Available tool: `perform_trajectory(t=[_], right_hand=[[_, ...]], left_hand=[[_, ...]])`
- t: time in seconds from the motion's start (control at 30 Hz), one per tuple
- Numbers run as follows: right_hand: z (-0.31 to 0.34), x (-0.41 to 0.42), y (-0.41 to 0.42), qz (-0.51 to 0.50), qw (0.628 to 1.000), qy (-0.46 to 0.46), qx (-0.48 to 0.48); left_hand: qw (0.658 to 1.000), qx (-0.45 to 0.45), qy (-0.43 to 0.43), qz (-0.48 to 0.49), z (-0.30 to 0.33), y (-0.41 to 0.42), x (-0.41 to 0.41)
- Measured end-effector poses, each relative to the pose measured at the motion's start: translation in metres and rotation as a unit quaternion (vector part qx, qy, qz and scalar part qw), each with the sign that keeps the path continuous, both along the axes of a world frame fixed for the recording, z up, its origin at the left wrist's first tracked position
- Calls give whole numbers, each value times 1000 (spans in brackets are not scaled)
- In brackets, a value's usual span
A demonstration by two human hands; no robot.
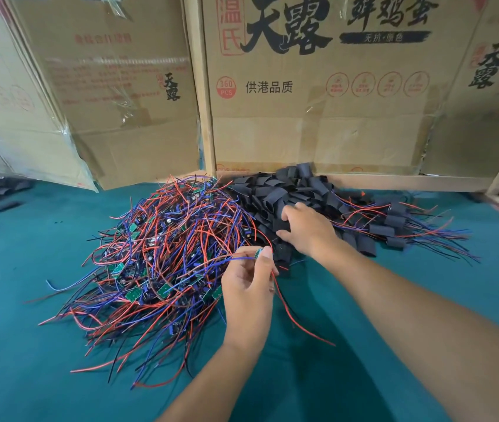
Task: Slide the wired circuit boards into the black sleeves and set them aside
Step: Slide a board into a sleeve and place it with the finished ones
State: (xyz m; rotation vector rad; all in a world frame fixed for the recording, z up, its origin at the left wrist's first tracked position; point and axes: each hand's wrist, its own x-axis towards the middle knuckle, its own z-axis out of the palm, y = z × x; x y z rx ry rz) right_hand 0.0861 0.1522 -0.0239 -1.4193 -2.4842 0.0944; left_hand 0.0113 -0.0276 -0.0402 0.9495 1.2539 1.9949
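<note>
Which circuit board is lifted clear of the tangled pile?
The circuit board pinched at the left hand's fingertips, red and blue wires trailing from it; the other boards lie in the wire pile.

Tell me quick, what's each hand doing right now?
Left hand: pinching a wired circuit board.
Right hand: fingers down in the black sleeves; whether it grips one cannot be told.

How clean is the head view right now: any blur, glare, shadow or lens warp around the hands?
Head view: wide-angle warp bends the cardboard boxes and frame edges outward; glare streaks the tape on the left box; the left hand, pinching a wired circuit board, and the right hand on the black sleeves look sharp; soft arm shadows fall on the green table; lighting is even.
</note>
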Motion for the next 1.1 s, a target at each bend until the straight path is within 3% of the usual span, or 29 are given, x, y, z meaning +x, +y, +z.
perform_trajectory(t=[0.17, 0.3, 0.37, 0.47, 0.7, 0.8, 0.83, 0.9, 0.93, 1.0, 1.1], right_hand=[[-1, -1, 5, 1, 1000, -21, 10], [-6, 11, -2, -17, 999, 30, 33], [-10, 22, -3, -51, 997, -22, 48], [-16, 36, -4, -81, 994, -69, -9], [-17, 50, -15, -36, 998, -17, -47], [-10, 61, -25, -62, 989, 115, -68], [-6, 65, -32, -71, 968, 210, -113], [2, 72, -53, -55, 886, 395, -236], [3, 75, -66, -42, 854, 442, -270], [-1, 77, -93, -22, 835, 469, -288], [-12, 76, -125, 1, 838, 459, -296]], left_hand=[[1000, -3, -28, 11, 0, 3, -2], [1000, -1, -22, 12, -1, 3, -2], [1000, -7, -23, 6, 0, 2, -3], [999, -21, -28, -2, -1, 3, -3], [999, -39, -15, 3, -1, 5, -4], [999, -40, -31, 0, -1, 5, -5], [998, -41, -49, -11, -1, 5, -5], [992, -50, -97, -55, 1, 5, -4], [987, -54, -120, -90, 2, 4, -3], [974, -52, -139, -173, 3, 2, 0], [959, -52, -109, -255, 3, -1, 6]])
